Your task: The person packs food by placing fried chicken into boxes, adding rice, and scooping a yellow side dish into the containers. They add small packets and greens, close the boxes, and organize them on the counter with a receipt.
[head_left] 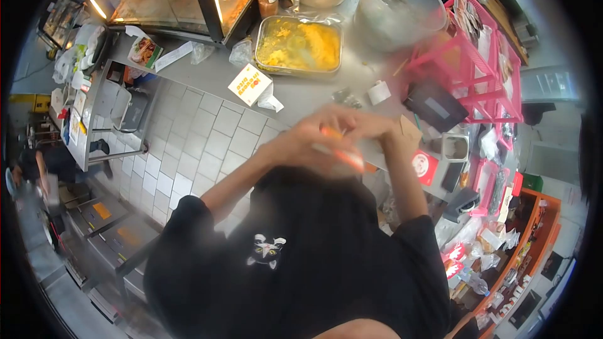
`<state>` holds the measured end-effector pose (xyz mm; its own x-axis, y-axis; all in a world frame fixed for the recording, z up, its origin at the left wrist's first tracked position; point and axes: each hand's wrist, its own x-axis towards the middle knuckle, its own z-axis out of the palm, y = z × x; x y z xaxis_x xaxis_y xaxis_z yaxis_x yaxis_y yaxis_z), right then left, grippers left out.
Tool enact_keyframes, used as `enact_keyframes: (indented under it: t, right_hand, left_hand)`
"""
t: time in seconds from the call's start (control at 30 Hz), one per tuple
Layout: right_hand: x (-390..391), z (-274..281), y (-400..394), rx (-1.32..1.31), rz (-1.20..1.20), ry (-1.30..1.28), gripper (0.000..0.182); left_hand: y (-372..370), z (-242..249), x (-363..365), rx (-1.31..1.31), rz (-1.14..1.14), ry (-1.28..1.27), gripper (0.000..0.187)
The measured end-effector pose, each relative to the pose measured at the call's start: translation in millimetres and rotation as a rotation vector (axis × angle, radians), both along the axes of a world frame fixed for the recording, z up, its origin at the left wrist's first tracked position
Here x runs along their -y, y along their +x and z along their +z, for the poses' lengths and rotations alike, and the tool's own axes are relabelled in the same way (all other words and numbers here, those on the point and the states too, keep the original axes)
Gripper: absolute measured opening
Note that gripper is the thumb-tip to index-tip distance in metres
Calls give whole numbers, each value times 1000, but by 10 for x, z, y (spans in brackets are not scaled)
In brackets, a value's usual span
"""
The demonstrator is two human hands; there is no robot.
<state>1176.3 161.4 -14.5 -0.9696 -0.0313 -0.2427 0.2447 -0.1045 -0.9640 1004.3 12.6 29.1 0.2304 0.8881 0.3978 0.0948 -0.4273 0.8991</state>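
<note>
Both hands meet in front of my chest at the edge of the steel counter, smeared by motion. My left hand (314, 144) is closed around a small orange-and-white object (348, 160), whose kind the blur hides. My right hand (361, 122) reaches across it from the other side, and its fingers are too blurred to read. Just beyond the hands lie a crumpled clear wrapper (345, 98) and a small white container (379, 92). A metal tray (259, 56) of yellow food sits farther back, with a white printed card (249, 85) before it.
Two large plastic tubs (402, 19) stand at the back. Pink baskets (465, 69) and a dark box (436, 105) crowd the right. A lit glass display case (157, 0) is at back left. Another person (41, 163) is far left, beyond the tiled floor (207, 125).
</note>
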Motion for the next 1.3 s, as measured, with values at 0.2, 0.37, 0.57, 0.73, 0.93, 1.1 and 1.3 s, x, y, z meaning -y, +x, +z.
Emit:
enact_keyframes:
  t: [0.2, 0.37, 0.57, 0.73, 0.93, 1.1, 1.3]
  right_hand:
    - [520, -85, 404, -95, -176, -513, 80]
    - [1049, 296, 169, 41, -510, 79, 75]
    - [569, -608, -174, 113, -926, -42, 54]
    - [361, -1388, -403, 370, -1018, 994, 62]
    - [607, -1168, -547, 181, -1141, 1090, 57]
    - [756, -621, -13, 35, -1260, 763, 34]
    - [1066, -168, 2289, 605, -2249, 1143, 17]
  left_hand:
    - [-150, 139, 276, -69, -96, -420, 25]
    - [-410, -77, 391, -157, 36, -858, 48]
    - [-1433, -1409, 47, -33, 737, -628, 57]
    - [-1989, -2193, -24, -595, 957, -406, 87]
    - [-1951, -2011, -236, -384, 693, -744, 82]
    - [-1959, -1712, -159, -129, 612, -559, 57]
    - [-2390, -2191, -39, 353, 861, -559, 58]
